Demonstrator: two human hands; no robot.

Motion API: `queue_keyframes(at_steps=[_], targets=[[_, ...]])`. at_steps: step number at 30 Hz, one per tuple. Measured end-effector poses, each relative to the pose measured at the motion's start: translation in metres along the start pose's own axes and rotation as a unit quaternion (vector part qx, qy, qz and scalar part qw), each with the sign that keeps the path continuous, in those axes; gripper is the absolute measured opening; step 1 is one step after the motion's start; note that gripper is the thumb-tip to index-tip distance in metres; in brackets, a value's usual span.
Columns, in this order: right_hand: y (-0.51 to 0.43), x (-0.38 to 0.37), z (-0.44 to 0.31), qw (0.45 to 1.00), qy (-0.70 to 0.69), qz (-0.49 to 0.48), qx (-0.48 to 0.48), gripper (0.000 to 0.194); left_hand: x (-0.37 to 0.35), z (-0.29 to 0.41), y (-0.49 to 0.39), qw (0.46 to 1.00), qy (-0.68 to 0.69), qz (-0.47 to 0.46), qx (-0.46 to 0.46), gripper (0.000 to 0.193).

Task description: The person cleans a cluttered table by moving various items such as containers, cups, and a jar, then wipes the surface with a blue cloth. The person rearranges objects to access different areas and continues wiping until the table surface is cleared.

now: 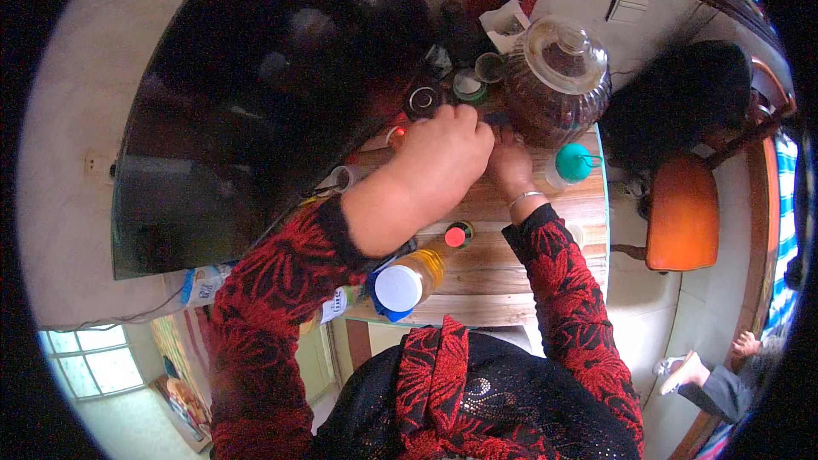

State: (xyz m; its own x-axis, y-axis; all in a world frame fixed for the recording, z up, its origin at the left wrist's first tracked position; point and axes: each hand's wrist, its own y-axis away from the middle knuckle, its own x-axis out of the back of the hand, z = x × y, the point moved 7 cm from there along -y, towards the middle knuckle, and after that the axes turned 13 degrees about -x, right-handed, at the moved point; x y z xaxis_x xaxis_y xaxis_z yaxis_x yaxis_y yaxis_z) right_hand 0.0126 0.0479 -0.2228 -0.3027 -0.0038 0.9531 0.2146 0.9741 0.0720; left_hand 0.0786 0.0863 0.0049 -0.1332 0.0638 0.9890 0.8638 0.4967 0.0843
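Both of my hands reach to the far part of a wood-grain table (492,268). My left hand (447,147) is bent with its fingers curled down, beside a dark round container (422,99); what its fingertips touch is hidden. Close on its right, my right hand (511,163), with a bracelet at the wrist, is near a small dark item (497,119); whether it grips this cannot be told. Just beyond them stand a green-rimmed container (469,85) and a glass cup (490,68). A big ribbed glass jar with a lid (559,83) is at the right.
A large black television screen (255,108) leans along the left. A teal-capped bottle (573,164) stands by the right edge. Nearer me are a red-capped small bottle (456,236) and a white-lidded jar (401,286). An orange chair (682,214) and another person's foot (685,373) are right.
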Motion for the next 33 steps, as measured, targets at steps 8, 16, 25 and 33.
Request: queue_keyframes(at_steps=[8, 16, 25, 33], targets=[[-0.018, -0.011, -0.014, 0.990, 0.017, -0.141, 0.010, 0.047, 0.029, 0.005, 0.060, 0.998, -0.032, 0.053, -0.015, 0.019], [-0.029, -0.003, -0.019, 0.995, 0.042, -0.086, 0.005, 0.036, 0.009, 0.009, 0.079, 0.999, 0.039, -0.017, 0.001, 0.030], [0.011, -0.007, -0.002, 0.993, 0.048, -0.111, 0.010, 0.033, 0.002, 0.000, 0.089, 0.998, 0.046, -0.030, 0.014, 0.041], [0.063, 0.009, 0.004, 0.995, 0.039, 0.008, 0.090, 0.042, 0.007, -0.012, 0.095, 0.996, 0.062, -0.019, 0.053, 0.044]])
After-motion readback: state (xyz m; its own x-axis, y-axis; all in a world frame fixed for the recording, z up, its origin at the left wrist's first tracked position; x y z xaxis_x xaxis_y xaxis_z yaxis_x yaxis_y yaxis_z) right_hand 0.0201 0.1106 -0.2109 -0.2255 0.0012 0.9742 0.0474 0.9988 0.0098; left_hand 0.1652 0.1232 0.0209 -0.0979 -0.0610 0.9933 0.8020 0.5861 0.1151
